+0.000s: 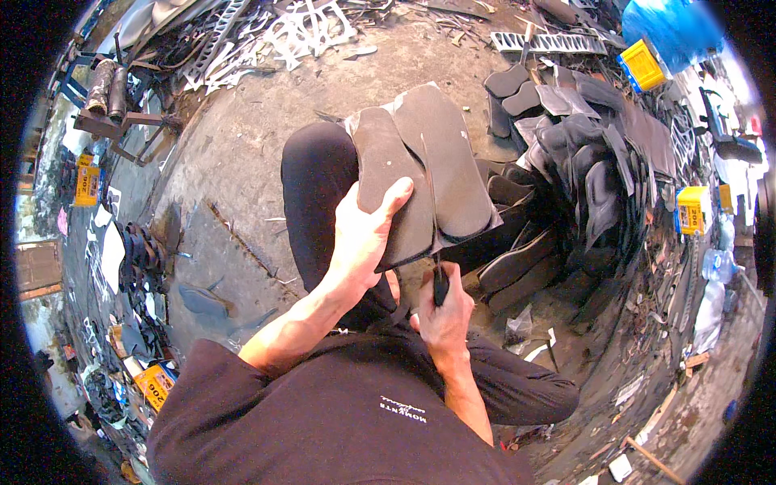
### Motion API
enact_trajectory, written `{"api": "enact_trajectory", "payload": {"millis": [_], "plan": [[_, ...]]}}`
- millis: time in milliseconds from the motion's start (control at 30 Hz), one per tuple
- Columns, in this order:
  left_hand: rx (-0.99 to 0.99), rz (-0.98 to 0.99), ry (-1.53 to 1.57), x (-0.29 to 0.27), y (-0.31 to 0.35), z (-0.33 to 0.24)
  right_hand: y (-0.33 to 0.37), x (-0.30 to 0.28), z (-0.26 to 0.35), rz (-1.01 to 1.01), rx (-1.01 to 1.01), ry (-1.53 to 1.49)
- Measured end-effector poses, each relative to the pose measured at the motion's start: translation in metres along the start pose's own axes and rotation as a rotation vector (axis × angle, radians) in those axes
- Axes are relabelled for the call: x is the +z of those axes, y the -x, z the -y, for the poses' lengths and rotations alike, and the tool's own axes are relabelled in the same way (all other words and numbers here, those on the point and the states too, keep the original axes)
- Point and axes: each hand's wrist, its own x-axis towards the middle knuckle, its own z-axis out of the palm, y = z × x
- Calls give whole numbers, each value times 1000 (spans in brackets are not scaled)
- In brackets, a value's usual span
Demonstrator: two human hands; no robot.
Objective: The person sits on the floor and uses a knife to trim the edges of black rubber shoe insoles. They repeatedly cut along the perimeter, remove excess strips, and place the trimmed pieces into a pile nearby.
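Observation:
A dark grey sheet with two sole-shaped pieces rests over my bent knee, the left sole [386, 153] beside the right sole [453, 153]. My left hand [361, 230] grips the left sole's near edge, thumb on top and fingers mostly hidden beneath. In my right hand [446, 317], closed just below the sheet's near edge, is a knife [440, 287] with a black handle. Its thin blade appears to run up along the seam between the two soles. Part of the handle is hidden by my fingers.
A large pile of dark sole pieces [586, 170] lies to the right. White cut-out scraps [311, 32] lie at the far side, near a metal frame [121, 121] at far left. Yellow containers [643, 66] and a blue bag-like object [671, 32] stand at far right.

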Motion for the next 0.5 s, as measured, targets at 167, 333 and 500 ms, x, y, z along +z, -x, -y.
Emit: {"api": "enact_trajectory", "payload": {"millis": [167,333,500], "plan": [[20,5,-17,-4,0,0,-40,9,15,-15,-147,35],[-13,66,-61,-14,0,0,-73,6,-11,75,-382,85],[-56,85,-23,-27,1,-1,-90,12,-17,202,-375,-52]]}}
